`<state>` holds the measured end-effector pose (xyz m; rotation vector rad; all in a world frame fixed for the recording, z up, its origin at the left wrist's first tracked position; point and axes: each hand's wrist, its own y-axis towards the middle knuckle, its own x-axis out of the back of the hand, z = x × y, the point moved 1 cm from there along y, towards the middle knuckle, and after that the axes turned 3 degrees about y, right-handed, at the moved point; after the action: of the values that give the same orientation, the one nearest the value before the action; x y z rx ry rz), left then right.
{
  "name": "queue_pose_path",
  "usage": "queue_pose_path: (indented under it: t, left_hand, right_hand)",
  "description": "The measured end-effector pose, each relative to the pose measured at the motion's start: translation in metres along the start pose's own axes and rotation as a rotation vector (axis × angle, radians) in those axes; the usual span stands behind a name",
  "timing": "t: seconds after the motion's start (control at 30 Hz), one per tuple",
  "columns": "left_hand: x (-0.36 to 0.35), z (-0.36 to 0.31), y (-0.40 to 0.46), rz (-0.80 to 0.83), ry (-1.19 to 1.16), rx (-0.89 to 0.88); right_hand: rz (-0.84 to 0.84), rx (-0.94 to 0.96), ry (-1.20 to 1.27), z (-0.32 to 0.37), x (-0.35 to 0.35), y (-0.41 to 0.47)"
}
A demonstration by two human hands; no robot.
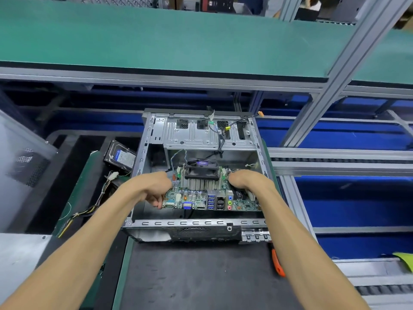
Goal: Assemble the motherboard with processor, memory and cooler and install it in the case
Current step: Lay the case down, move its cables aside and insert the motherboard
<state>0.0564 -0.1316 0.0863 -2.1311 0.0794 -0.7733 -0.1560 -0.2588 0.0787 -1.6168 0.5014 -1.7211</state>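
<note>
Head view, landmark: the case (201, 223), lying open side up on the dark mat, its rear wall nearest the person.
Motherboard (201, 198): inside the case, held just above or on the floor; cannot tell which. Cooler (202, 170) already mounted at its middle.
Long axis: board runs left to right, its port row facing the case's near rear wall.
Left hand (154, 189): fingers curled round the board's left edge, inside the case's left wall.
Right hand (244, 179): curled over the board's right edge, by the case's right wall; fingertips hidden.
Nearer hand: neither, one at each end.
Judgement: ports must slide toward the near wall's opening.
Beside the case: hard drive (120, 156) to its left, orange-handled tool (277, 262) at its near right corner.
</note>
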Motion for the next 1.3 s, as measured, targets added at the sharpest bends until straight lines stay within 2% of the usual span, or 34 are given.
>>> queue_pose_path:
  t: [0.23,0.47,0.6,0.73,0.87,0.93,1.1,1.3]
  left_hand:
    - [-0.014,-0.009,0.014,0.006,0.201,0.021]
    - [-0.019,-0.007,0.027,0.037,0.213,0.054]
    - [-0.017,-0.004,0.032,0.018,0.206,0.074]
    - [-0.015,-0.008,0.037,-0.001,0.197,0.086]
    - [-0.019,-0.011,0.042,-0.008,0.151,0.099]
    - [-0.021,-0.012,0.046,-0.002,0.137,0.102]
    - [-0.022,-0.014,0.048,-0.03,0.11,0.088]
    - [-0.021,-0.014,0.054,-0.016,0.096,0.08]
  right_hand:
    - [0.02,-0.066,0.034,0.001,-0.004,0.009]
    - [-0.044,-0.002,-0.034,0.004,0.005,0.016]
    - [-0.184,-0.032,-0.053,0.0,0.006,0.02]
    - [-0.224,-0.096,0.123,-0.002,0.005,0.028]
    - [-0.389,-0.124,0.621,-0.01,-0.003,0.033]
    - [-0.432,-0.122,0.706,-0.013,-0.007,0.035]
    - [-0.307,-0.146,0.663,-0.013,-0.013,0.042]
    - [-0.187,-0.11,0.386,-0.01,-0.015,0.043]
